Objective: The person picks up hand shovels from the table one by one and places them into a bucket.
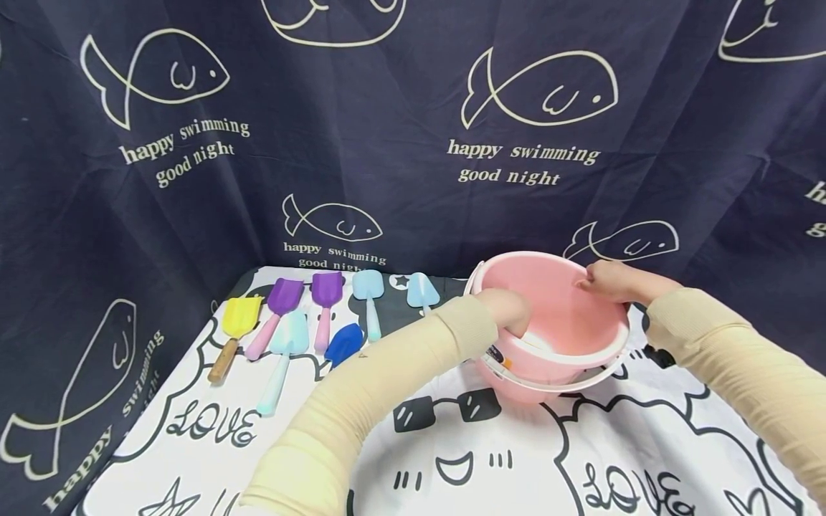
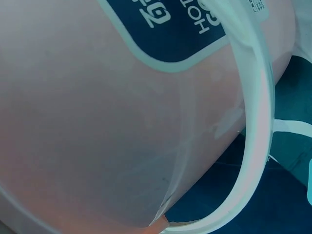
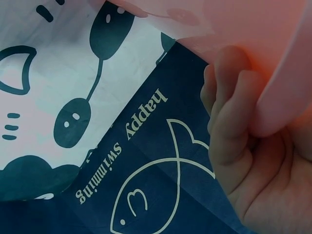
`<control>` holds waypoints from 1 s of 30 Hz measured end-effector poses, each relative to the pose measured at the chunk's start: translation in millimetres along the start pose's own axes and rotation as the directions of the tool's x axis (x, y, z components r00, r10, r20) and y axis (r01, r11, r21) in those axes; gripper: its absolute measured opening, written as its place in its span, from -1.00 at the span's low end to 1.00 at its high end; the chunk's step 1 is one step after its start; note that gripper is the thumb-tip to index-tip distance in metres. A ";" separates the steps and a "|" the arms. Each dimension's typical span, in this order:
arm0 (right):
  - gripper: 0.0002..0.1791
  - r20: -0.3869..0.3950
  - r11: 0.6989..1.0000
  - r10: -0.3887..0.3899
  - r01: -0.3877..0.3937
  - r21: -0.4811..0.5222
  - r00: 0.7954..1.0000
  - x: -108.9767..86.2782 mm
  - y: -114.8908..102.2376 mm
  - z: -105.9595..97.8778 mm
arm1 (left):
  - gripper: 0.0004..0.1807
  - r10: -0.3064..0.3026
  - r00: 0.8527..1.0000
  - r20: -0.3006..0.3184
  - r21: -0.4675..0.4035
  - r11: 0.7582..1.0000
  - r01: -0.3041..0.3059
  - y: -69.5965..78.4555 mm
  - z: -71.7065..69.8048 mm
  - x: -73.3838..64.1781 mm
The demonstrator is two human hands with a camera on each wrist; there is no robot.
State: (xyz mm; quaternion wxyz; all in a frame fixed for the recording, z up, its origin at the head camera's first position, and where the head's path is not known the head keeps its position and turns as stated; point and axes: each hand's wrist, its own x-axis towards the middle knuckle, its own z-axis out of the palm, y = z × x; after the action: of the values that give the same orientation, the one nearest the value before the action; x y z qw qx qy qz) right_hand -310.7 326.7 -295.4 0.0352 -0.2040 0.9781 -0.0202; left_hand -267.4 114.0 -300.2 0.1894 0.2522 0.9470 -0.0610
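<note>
One pink bucket (image 1: 561, 304) is set on patterned cloth (image 1: 516, 491), right of assorted shovels (image 1: 327, 290), its far-right rim gripped by the curled right hand (image 1: 611, 281), its interior entered by the left hand (image 1: 507, 311), whose hidden grip cannot be told.

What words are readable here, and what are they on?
"happy swimming good night", repeated: dark curtain
"LOVE", twice: patterned tablecloth
"HOT", perhaps cut off: dark label on the pink bucket
The label's other large lettering: too incomplete to read
Small print on the bucket: too small to read
</note>
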 end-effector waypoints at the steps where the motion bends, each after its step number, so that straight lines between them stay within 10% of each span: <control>1: -0.64 0.001 1.000 0.002 -0.002 0.004 1.000 0.5 -0.1 0.3 | -0.81 -0.007 1.000 0.001 0.003 1.000 0.007 -0.1 0.1 0.2; 10: -0.62 0.011 1.000 0.017 -0.017 -0.004 1.000 -0.5 -0.8 0.1 | -0.85 0.051 0.997 -0.051 -0.036 0.998 -0.053 -2.9 -1.0 0.2; 19: -0.60 0.007 1.000 0.010 -0.010 -0.002 1.000 -2.0 -1.4 -2.6 | -0.82 0.198 0.956 -0.216 0.101 0.979 -0.180 -1.3 -13.8 -10.4; 30: -0.65 0.006 1.000 0.017 -0.017 0.000 1.000 -0.1 -1.5 -2.1 | -0.81 0.400 0.838 -0.370 0.193 0.916 -0.352 -13.6 -23.2 -60.1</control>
State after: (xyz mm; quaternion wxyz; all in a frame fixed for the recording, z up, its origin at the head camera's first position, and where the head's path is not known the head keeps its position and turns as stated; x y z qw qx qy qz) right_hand -310.1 325.5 -293.2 0.0382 -0.1957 0.9797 -0.0194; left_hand -233.6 79.8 -255.2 -0.0159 0.4510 0.8920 -0.0247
